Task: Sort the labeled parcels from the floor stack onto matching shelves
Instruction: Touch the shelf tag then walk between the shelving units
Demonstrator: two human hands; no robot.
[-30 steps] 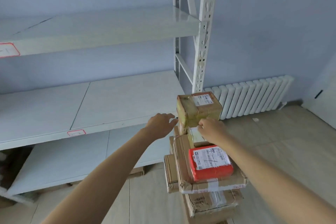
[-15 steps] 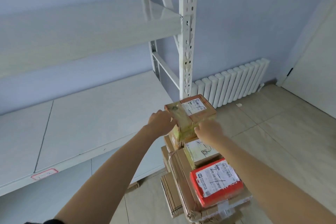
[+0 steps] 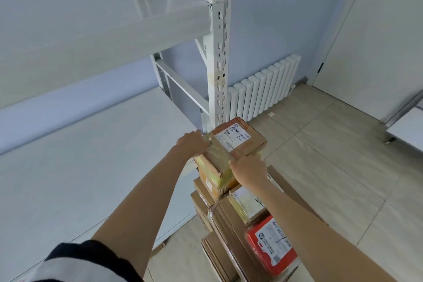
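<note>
Pale blue walls and white shelves point(image 3: 91, 36) frame the head view, where the left hand point(image 3: 191, 145) and right hand point(image 3: 248, 168) grip opposite ends of the top parcel point(image 3: 231, 151), probably to steady it above the floor stack point(image 3: 231, 220); its label's point(image 3: 232, 136) handwriting is illegible.
</note>
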